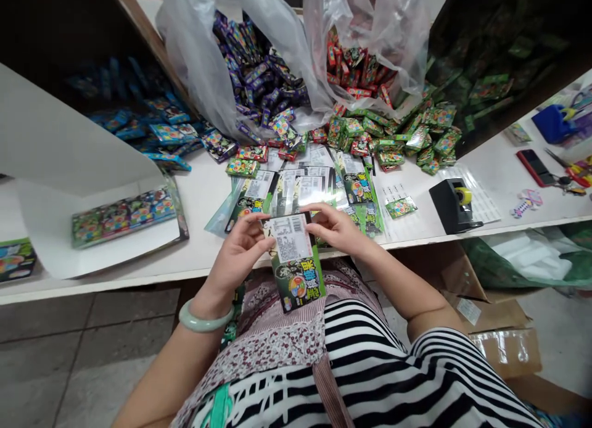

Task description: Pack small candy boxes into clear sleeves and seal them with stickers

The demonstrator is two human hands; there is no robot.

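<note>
Between my two hands is a flat printed candy package (298, 280), black and green, with a white label on its upper half. It tilts over the table's front edge, above my lap. My left hand (238, 252) pinches its upper left edge between thumb and fingers. At the upper right corner, my right hand (335, 227) grips it the same way. Just beyond lies a spread of similar labelled packages (314, 184) on the white table. Small green candy boxes (243, 167) and red ones (252, 153) rest along the far side of that spread.
Clear plastic bags hold purple boxes (263, 76) and red boxes (356, 70) at the back. Green boxes (416, 135) pile at right, blue boxes (171, 132) at left. A black tape dispenser (451, 206), a phone (536, 167) and a curled white sheet (83, 169) are on the table.
</note>
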